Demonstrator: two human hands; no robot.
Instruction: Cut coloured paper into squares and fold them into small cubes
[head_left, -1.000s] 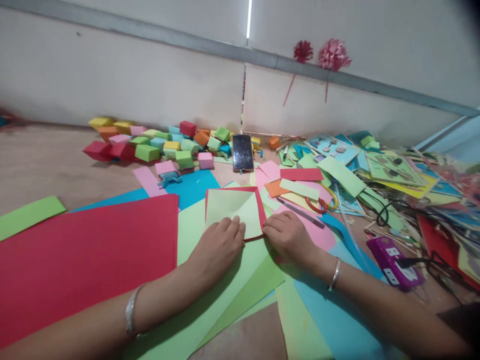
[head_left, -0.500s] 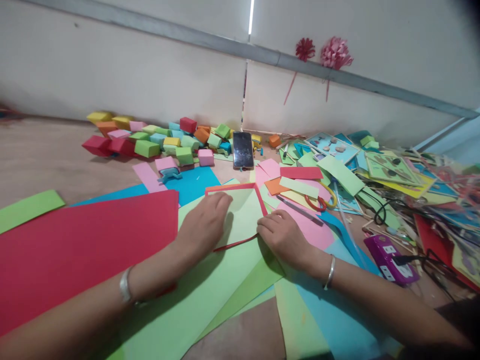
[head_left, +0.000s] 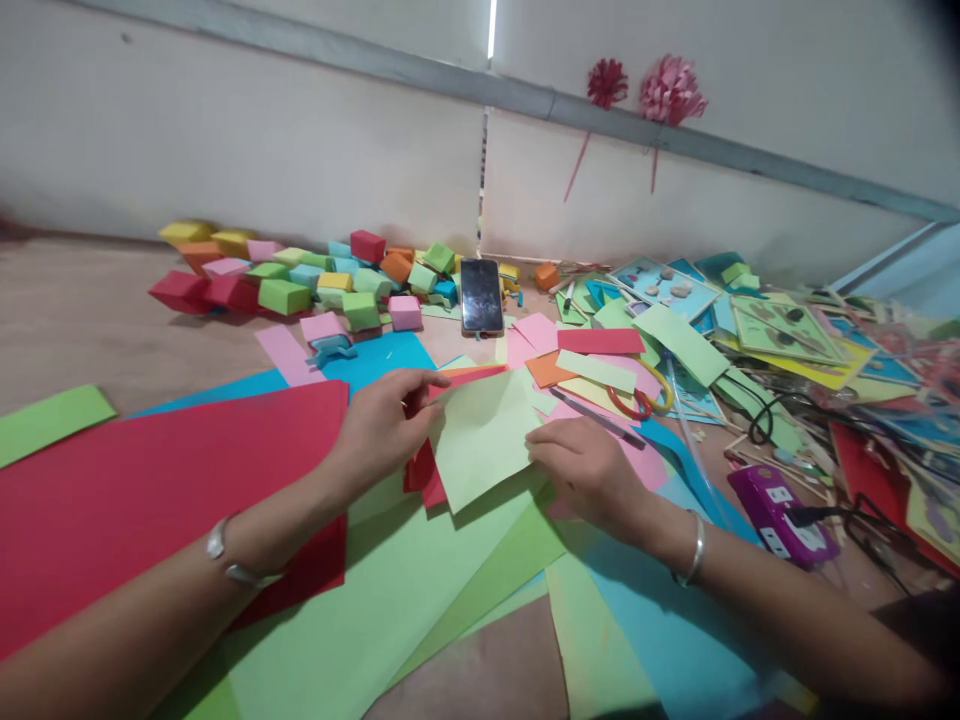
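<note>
My left hand [head_left: 382, 425] pinches the far left corner of a folded paper piece [head_left: 480, 435] that is light green on top and red underneath, and lifts that side off the floor. My right hand [head_left: 589, 470] holds the piece's right edge, fingers curled on it. The piece lies over large light green sheets [head_left: 390, 610]. A big red sheet [head_left: 142, 490] lies under my left forearm. Both wrists wear a silver bangle.
A pile of coloured paper boxes [head_left: 315, 280] sits by the wall, a phone [head_left: 481, 295] beside it. Red and yellow scissors [head_left: 641, 400], paper strips, decorated cards [head_left: 780, 335] and a purple power strip [head_left: 784, 510] with black cable crowd the right. Paper flowers [head_left: 667, 90] hang on the wall.
The flat green-and-red piece has been lifted and turned. My left hand moved from pressing its lower edge to gripping its far left corner, and the red underside now shows.
</note>
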